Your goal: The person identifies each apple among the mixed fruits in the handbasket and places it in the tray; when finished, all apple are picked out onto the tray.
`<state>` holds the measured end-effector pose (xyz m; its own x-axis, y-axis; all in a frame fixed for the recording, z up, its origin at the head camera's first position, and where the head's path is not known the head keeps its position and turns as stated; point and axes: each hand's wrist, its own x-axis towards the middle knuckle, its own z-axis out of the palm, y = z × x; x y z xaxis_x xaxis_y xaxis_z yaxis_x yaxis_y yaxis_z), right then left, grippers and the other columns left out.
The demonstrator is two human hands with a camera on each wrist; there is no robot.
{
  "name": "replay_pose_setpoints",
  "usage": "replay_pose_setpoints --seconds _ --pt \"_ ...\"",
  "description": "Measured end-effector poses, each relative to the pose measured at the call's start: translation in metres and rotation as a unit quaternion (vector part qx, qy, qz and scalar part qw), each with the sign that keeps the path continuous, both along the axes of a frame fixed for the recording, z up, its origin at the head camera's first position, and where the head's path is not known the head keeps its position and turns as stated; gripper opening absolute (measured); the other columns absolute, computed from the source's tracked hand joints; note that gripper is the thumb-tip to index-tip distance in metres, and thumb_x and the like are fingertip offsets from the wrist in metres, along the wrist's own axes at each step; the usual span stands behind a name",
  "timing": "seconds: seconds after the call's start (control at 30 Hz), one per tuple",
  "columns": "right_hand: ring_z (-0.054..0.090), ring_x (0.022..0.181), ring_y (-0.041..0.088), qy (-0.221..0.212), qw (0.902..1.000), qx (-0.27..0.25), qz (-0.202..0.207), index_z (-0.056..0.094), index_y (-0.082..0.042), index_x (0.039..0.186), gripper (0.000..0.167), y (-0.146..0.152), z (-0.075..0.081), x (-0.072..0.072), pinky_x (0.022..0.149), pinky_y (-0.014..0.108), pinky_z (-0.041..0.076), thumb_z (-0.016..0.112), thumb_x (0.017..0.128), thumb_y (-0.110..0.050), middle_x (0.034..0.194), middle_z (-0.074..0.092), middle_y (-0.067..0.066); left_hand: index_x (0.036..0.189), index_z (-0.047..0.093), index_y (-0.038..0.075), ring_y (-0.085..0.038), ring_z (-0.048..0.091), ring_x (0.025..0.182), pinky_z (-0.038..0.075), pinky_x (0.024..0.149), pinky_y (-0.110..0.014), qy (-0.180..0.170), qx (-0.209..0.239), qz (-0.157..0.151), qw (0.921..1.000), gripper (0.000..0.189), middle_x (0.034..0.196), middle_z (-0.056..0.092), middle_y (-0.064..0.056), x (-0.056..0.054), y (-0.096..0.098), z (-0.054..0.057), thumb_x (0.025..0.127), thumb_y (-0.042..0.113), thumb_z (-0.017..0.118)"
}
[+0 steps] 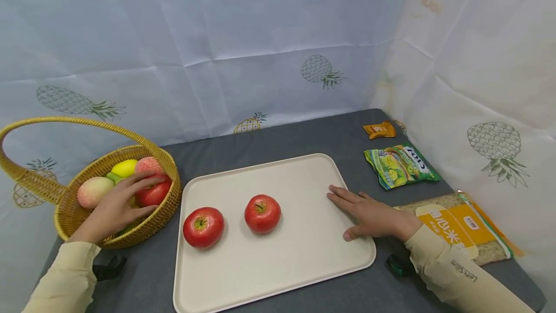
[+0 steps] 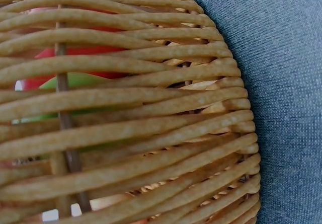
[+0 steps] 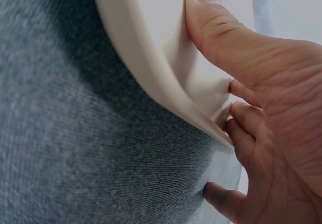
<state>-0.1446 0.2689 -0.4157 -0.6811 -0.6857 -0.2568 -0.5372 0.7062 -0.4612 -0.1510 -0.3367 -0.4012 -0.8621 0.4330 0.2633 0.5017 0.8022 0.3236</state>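
Note:
My left hand [image 1: 123, 203] reaches into a yellow wicker basket [image 1: 126, 146]. Its thumb and fingers span a red apple [image 1: 153, 194] at the basket's right side and grip it. Around the hand lie peaches [image 1: 95, 191], a yellow lemon [image 1: 124, 168] and something green. Two more red apples, one on the left [image 1: 203, 227] and one nearer the middle [image 1: 262, 214], sit on a cream tray [image 1: 299, 255]. My right hand [image 1: 373, 215] rests with spread fingers on the tray's right edge. In the left wrist view, basket weave [image 2: 126, 113] hides the left hand.
Right of the tray lie an orange wrapped packet [image 1: 380, 130], a green snack bag [image 1: 401, 165] and a bag of grain [image 1: 460, 226] under the right forearm. A white pineapple-print cloth [image 1: 260, 23] hangs behind the dark grey tabletop [image 1: 278, 139]. The basket's tall handle [image 1: 87, 120] arches above it.

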Motion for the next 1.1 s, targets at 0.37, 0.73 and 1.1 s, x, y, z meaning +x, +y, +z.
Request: replay_pose_setpoints --seconds 0.37,0.73,1.1 --pt "0.03 0.147 0.04 0.001 0.9999 0.011 -0.005 0.022 -0.005 0.161 0.103 0.002 -0.003 -0.001 0.109 0.075 0.017 0.077 0.085 -0.049 0.168 0.011 0.016 0.14 0.061 0.015 -0.042 0.05 0.114 0.054 0.076 -0.063 -0.014 0.049 0.062 0.9967 0.071 0.138 0.046 -0.019 0.009 -0.003 0.021 0.076 0.017 0.092" --pt "0.029 0.147 0.039 -0.001 1.0 0.007 -0.006 0.023 -0.005 0.161 0.103 0.003 -0.004 -0.001 0.109 0.075 0.017 0.077 0.085 -0.048 0.168 0.011 0.016 0.138 0.063 0.016 -0.006 0.035 0.123 0.037 0.076 0.002 0.001 0.143 0.078 0.9866 0.074 0.143 0.042 -0.014 0.025 0.011 0.058 0.072 0.001 0.091" --pt "0.029 0.147 0.039 0.0 1.0 0.005 -0.005 0.023 -0.005 0.161 0.103 0.003 -0.004 -0.001 0.109 0.075 0.017 0.077 0.085 -0.048 0.168 0.012 0.016 0.132 0.068 0.013 -0.008 0.037 0.131 0.039 0.086 -0.003 0.088 0.134 0.003 0.9871 0.085 0.144 0.045 -0.006 0.031 0.059 0.104 0.055 -0.011 0.095"
